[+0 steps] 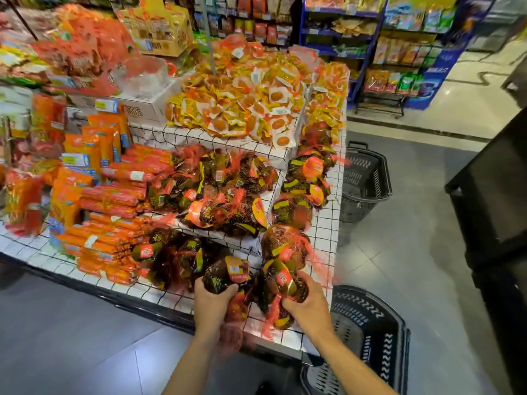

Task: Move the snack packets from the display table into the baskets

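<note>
Dark snack packets in red netting lie piled on the display table (325, 235), which has a white grid-pattern cloth. My left hand (212, 300) grips one netted packet (225, 273) at the table's front edge. Just to the right, my right hand (306, 303) grips another netted packet (282, 283) at the front right corner. A dark plastic basket (370, 332) stands on the floor below that corner, right of my right hand. A second dark basket (365, 181) stands on the floor farther back along the table's right side.
Orange sausage packs (111, 220) fill the table's left part and yellow snack packets (242, 101) heap on the raised back tier. Blue shelving (370, 49) with goods stands behind. A dark counter (496, 201) lines the right; grey floor lies between it and the table.
</note>
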